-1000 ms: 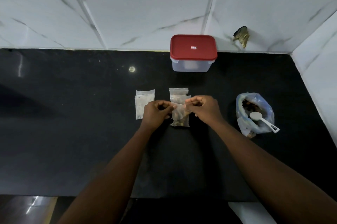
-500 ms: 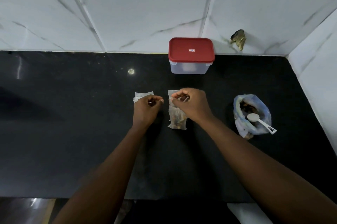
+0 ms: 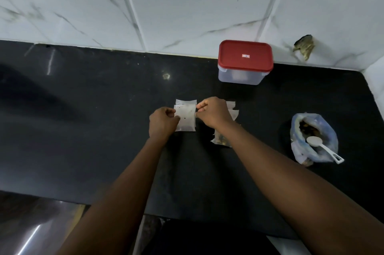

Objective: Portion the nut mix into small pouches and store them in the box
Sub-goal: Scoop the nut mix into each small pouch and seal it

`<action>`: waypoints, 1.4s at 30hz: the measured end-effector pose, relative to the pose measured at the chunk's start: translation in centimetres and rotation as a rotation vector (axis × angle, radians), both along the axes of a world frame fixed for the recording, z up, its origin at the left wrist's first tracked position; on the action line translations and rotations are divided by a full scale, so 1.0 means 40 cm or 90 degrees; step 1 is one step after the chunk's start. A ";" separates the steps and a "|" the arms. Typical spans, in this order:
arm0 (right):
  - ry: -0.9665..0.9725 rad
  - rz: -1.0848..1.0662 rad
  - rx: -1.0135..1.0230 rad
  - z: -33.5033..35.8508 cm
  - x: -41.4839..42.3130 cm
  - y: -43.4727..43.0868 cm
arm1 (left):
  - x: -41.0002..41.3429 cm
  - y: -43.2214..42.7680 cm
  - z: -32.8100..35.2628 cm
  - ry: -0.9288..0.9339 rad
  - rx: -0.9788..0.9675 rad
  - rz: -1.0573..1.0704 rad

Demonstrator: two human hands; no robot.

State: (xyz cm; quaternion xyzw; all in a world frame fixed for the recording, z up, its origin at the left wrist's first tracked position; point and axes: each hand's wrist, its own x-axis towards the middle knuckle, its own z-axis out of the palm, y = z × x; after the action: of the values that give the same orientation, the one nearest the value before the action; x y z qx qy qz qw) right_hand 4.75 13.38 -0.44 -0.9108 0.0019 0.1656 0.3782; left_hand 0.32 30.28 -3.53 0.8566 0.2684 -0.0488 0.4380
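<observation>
Released: filled pouch (image 3: pixel 221 140), left lying on surface (image 3: pixel 104 130) under right forearm. Both hands shifted left onto empty pouch (image 3: pixel 186 118). One portion judged done, next being started. Empty pouch pinched at upper edges: left hand (image 3: pixel 164 123) fingers on left side, right hand (image 3: pixel 214 112) fingers on right side. Box (image 3: pixel 245 62) lidded, well apart behind.

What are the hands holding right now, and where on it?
Both hold one flat small pouch. The left hand pinches its left edge near the top, and the right hand pinches its upper right edge.
</observation>
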 end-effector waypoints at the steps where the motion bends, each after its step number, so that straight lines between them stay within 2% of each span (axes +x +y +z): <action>1: 0.011 -0.001 -0.010 -0.012 0.005 0.011 | 0.002 0.001 -0.003 0.007 -0.005 0.002; 8: 0.062 -0.017 -0.096 -0.051 0.017 0.072 | 0.020 -0.008 -0.010 0.044 -0.047 0.011; 12: 0.063 -0.066 -0.086 -0.059 0.019 0.083 | 0.028 -0.005 -0.015 0.049 -0.080 0.032; 15: 0.055 -0.091 -0.040 -0.055 0.020 0.078 | 0.028 -0.003 -0.011 0.036 -0.103 0.050; 19: 0.075 -0.149 0.094 -0.044 0.025 0.061 | 0.025 -0.011 0.011 -0.002 -0.150 0.055; 27: 0.025 -0.135 0.222 0.068 -0.016 -0.042 | 0.006 -0.079 0.084 -0.110 -0.286 -0.098; 32: 0.032 -0.145 0.314 0.130 -0.078 -0.145 | -0.017 -0.157 0.099 -0.153 -0.259 -0.185; 37: 0.034 -0.129 0.353 0.146 -0.147 -0.267 | -0.045 -0.259 0.113 -0.232 -0.215 -0.226; 42: 0.035 -0.220 0.417 0.155 -0.185 -0.377 | -0.076 -0.356 0.118 -0.273 -0.221 -0.290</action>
State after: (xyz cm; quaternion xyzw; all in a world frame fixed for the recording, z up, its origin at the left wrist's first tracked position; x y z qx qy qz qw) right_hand -2.66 -1.70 5.76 -0.7231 0.1130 0.1157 0.6715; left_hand -2.74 16.06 1.18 0.7981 -0.0400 -0.0091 0.6011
